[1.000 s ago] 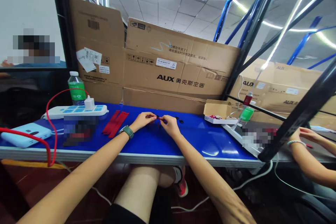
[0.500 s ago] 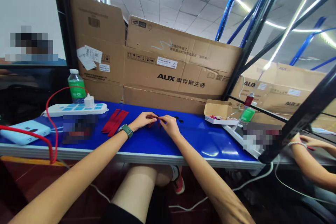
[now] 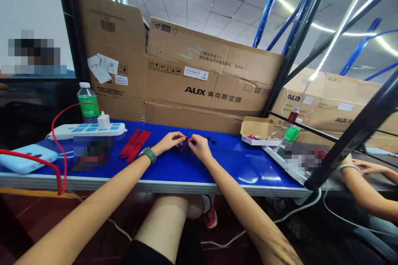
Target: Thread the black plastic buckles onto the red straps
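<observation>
My left hand [image 3: 169, 143], with a green-strapped watch on the wrist, pinches a small red ribbon [image 3: 183, 148] over the blue table. Close against it on the right, my right hand [image 3: 199, 147] has thumb and fingers pinched at the same piece. A tiny dark part shows between the fingertips, too small to name. Several flat red ribbons [image 3: 135, 145] lie on the table left of my left hand. Small black pieces [image 3: 212, 140] rest just beyond my right hand.
An open small carton [image 3: 260, 142] with little red items stands at the right back. On the left are a power strip [image 3: 83, 131], a bottle [image 3: 88, 103], a light-blue power bank [image 3: 27, 158] and a red cable [image 3: 52, 122]. Cardboard walls the rear; a co-worker's arms [image 3: 363, 178] appear at right.
My fingertips have shifted slightly around the red ribbon, and its end now hangs down between my hands. The whole view has drifted a little.
</observation>
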Action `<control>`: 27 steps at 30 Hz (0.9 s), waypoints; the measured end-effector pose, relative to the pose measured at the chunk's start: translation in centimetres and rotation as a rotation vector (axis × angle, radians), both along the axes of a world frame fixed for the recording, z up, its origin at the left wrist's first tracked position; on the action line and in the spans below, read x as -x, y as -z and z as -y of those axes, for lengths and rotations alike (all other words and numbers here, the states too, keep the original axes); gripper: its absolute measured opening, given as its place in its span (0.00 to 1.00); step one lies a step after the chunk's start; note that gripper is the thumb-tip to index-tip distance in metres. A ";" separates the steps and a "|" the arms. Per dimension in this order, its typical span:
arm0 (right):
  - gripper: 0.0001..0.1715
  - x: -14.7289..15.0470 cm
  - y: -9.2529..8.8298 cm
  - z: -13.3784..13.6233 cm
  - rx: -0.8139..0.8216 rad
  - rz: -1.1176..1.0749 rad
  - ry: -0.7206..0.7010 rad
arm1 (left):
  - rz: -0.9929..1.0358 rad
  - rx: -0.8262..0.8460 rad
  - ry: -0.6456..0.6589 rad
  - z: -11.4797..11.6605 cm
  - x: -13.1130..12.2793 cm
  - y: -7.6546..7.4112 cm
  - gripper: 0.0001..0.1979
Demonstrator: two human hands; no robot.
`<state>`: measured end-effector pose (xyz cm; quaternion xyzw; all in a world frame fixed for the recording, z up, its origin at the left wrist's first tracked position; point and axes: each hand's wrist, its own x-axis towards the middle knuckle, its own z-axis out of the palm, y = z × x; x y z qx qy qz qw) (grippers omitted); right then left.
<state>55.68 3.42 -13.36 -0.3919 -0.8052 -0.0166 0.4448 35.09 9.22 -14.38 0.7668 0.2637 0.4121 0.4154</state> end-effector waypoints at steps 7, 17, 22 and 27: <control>0.06 -0.3 0.0 0.0 0.048 -0.012 -0.093 | -0.037 -0.165 -0.027 0.4 0.5 -0.4 0.17; 0.14 0.3 0.2 0.1 0.256 -0.184 -0.143 | -0.167 -0.379 -0.131 1.7 0.3 -1.2 0.08; 0.25 0.1 0.7 -0.7 0.520 -0.423 -0.283 | -0.244 -0.522 -0.100 2.4 0.1 -1.8 0.09; 0.32 -0.2 0.8 -1.1 0.707 -0.572 -0.381 | -0.223 -0.645 -0.161 2.5 -0.2 -2.0 0.08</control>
